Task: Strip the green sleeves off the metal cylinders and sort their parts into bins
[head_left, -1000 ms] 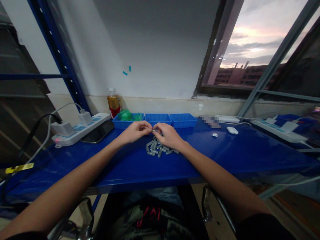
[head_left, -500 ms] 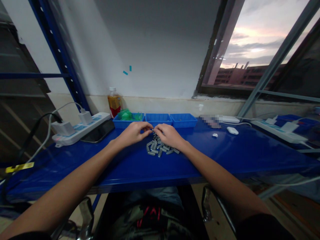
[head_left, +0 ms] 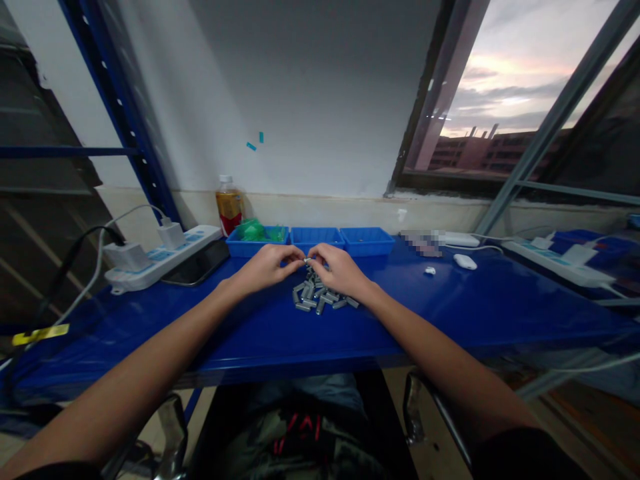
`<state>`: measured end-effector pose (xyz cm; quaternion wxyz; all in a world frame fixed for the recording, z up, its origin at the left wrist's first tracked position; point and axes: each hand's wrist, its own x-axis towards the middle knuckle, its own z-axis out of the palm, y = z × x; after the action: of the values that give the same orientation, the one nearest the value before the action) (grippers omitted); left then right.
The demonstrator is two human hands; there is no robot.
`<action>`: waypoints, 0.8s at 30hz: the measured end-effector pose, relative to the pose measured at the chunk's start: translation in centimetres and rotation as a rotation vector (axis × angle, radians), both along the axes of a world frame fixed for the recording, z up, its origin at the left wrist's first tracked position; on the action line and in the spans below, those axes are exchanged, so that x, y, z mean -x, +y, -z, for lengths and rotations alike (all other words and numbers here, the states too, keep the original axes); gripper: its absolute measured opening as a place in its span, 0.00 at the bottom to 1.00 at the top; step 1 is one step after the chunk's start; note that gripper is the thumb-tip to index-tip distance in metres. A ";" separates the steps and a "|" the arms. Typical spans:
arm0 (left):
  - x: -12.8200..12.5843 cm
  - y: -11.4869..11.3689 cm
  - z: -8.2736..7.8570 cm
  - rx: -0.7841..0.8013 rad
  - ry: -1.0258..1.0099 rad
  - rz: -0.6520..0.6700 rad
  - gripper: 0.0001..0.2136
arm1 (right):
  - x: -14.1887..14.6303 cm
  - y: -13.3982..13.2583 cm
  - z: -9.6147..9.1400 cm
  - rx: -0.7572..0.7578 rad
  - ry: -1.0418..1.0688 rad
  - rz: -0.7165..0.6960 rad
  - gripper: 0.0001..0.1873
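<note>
Between the fingertips of both my hands is a small shiny metal piece (head_left: 307, 261), mostly covered, its exact kind too small to make out. My left hand (head_left: 273, 263) pinches it from the left with thumb and forefinger. From the right, my right hand (head_left: 334, 268) closes on it the same way. Just below the hands, and partly under the right one, lies a loose pile of short grey metal cylinders (head_left: 311, 292) on the blue table (head_left: 280, 333).
Behind my hands stand three blue bins in a row: a left bin (head_left: 237, 249) with green plastic (head_left: 253, 231), a middle bin (head_left: 316, 237) and a right bin (head_left: 367, 241). A bottle (head_left: 229, 207), phone (head_left: 197, 265) and power strip (head_left: 150, 263) are left; a white earbud case (head_left: 465, 262) is right.
My hands stay in nearly the same place. The fingertips have shifted slightly, and a little more of the shiny metal piece shows between them. The pile looks unchanged.
</note>
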<state>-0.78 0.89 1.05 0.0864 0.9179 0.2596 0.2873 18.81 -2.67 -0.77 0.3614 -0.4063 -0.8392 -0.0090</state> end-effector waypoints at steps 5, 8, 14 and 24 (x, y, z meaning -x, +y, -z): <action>0.1 0.1 0.2 -0.018 0.027 0.013 0.09 | 0.0 0.0 0.0 0.006 -0.022 0.022 0.09; 0.2 0.3 0.5 -0.027 0.023 0.021 0.10 | 0.0 0.1 0.0 0.009 -0.031 0.032 0.12; 0.1 0.5 0.8 -0.045 0.006 0.035 0.11 | 0.1 -0.1 -0.1 0.028 -0.061 0.041 0.14; 0.0 -0.4 -0.2 0.040 -0.048 -0.001 0.11 | -0.1 -0.2 -0.1 0.015 0.046 -0.032 0.10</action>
<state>-0.81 0.47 1.22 0.1107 0.9087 0.2636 0.3041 18.86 -2.84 -0.66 0.3776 -0.3959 -0.8369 0.0126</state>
